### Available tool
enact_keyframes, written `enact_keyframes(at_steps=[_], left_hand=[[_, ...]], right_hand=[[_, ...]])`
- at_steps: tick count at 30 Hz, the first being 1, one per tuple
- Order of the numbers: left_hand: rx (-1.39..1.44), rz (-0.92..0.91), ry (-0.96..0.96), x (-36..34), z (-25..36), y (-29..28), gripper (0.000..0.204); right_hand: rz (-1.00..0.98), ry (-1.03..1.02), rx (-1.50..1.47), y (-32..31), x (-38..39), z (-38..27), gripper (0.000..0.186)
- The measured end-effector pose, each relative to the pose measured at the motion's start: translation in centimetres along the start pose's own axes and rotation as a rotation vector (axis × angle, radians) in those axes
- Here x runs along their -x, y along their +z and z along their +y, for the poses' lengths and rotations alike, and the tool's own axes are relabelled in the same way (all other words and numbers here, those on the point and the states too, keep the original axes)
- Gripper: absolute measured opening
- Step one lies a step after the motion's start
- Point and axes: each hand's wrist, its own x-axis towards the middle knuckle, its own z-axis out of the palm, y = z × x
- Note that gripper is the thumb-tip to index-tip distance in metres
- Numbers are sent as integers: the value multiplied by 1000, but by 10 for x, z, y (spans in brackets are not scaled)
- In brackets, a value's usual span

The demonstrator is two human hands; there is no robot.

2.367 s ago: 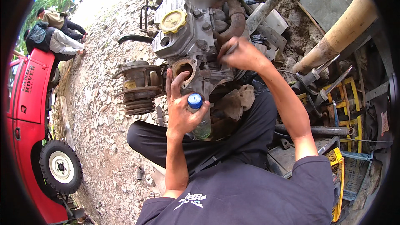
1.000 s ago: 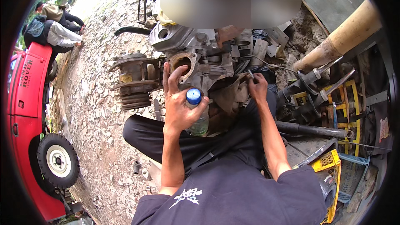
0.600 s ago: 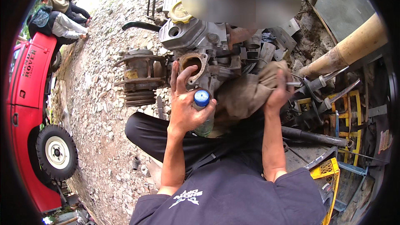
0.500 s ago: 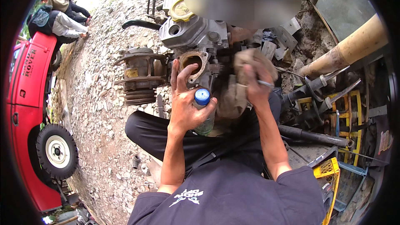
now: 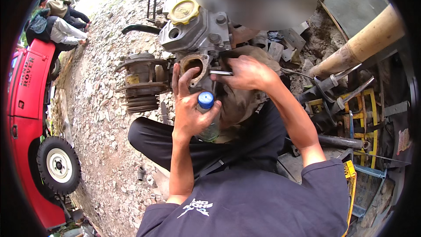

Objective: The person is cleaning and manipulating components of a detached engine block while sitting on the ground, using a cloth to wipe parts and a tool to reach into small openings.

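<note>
My left hand grips a clear plastic bottle with a blue cap; its upper fingers rest at the round flanged opening of a grimy metal engine. My right hand is closed on a short silver tool and a brown-grey rag, pressed against the engine just right of that opening. The rag hangs down over my lap and hides part of the engine. A yellow filler cap sits on the cover above. The top right of the engine is blurred out.
A pulley assembly sits left of the engine on gravel. A red vehicle stands at far left, two people beside it. Right are a bamboo pole, metal struts, yellow crates and a blue crate.
My right hand came down from the upper engine, lifted the rag on the right, then moved left with it against the engine. My left hand stays on the bottle at the opening.
</note>
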Motion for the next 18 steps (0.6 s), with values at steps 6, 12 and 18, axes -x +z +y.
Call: enact_keyframes(at_steps=[6, 12, 18], left_hand=[[-9, -20, 20, -2, 2, -3, 18], [-2, -13, 4, -1, 5, -6, 16], [15, -3, 33, 1, 3, -2, 16]], right_hand=[[-25, 62, -75, -2, -4, 2, 73], [-81, 134, 148, -12, -5, -20, 88], [-42, 48, 95, -2, -3, -6, 96]])
